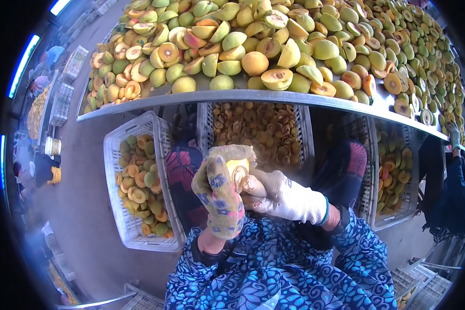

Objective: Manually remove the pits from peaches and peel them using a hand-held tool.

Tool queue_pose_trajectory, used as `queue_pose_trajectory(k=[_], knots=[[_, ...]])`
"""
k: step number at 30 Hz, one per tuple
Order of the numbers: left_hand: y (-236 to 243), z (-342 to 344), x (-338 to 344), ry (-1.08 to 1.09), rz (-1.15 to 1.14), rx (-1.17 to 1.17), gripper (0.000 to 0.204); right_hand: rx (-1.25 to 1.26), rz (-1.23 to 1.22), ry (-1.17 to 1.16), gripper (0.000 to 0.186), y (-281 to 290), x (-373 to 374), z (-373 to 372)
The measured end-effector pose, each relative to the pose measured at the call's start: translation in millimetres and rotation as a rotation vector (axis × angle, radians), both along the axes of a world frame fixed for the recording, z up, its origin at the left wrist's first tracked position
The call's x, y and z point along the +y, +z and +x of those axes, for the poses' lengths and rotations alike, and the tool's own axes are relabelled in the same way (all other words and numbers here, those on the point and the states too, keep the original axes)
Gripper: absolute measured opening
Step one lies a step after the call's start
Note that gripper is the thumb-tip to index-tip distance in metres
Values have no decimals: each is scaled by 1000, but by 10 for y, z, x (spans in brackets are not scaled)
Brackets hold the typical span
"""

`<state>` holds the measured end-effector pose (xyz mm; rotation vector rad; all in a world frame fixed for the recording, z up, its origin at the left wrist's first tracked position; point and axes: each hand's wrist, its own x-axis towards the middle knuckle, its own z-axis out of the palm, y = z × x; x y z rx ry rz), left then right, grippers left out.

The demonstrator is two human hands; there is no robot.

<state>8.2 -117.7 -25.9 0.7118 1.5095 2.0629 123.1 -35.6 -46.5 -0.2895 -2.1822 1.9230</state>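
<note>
A yellow peach half [237,169] is gripped in my left hand [218,194], which wears a pale yellow glove with blue and pink patterning. Its cut face, with a brownish centre, is turned toward my right hand [284,196]. That hand, in a white knitted glove with a stained thumb, is closed, and the thumb presses at the cut face. Whether a small tool sits inside its fingers is hidden. Both hands meet above my lap, over the near edge of a white crate [205,124] holding brownish pits and scraps [256,129].
A metal-edged table [243,95] heaped with halved peaches [289,54] spans the far side. White crates of peach halves stand at left [134,238] and right [380,222]. At far right another person's gloved hand [453,133] reaches the table edge. More workers and crates [63,104] are at far left.
</note>
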Motion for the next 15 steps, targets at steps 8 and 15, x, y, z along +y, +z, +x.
queue_pose_trajectory(k=[8, 15], knots=[[-15, -26, 76, -49, -80, -82, 49, 108, -73, -106, 28, -120, -21, 4], [90, -192, 129, -196, -292, 383, 41, -48, -209, 108, 34, -181, 64, 81]])
